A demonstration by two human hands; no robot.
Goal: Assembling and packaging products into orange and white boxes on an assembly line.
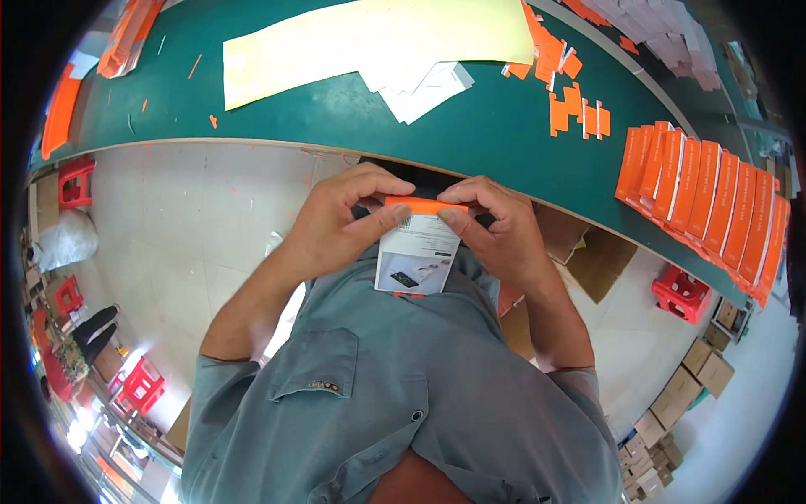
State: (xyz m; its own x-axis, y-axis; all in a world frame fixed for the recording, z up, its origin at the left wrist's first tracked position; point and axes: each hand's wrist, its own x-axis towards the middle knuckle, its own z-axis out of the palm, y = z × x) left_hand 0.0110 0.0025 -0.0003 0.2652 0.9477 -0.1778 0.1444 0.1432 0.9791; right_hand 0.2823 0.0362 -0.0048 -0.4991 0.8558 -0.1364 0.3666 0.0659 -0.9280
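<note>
Between my two hands, in front of my body and just short of the table edge, is a small white and orange box [420, 244]. Its orange end points toward the table, and its white printed face, with a picture of a device, is turned up. My left hand [353, 210] pinches the left corner of the orange end with thumb and fingers. On the right corner, my right hand [487, 218] grips the same end the same way. A small orange bit shows at the box's lower end. The side of the box facing away from me is hidden.
A green table [294, 118] runs across the top. On it lie a yellow sheet [294, 59], white papers [428, 92], flat orange pieces [579, 109] and a row of orange boxes [701, 189] at right. Red stools [682, 294] and cartons [596, 260] stand below.
</note>
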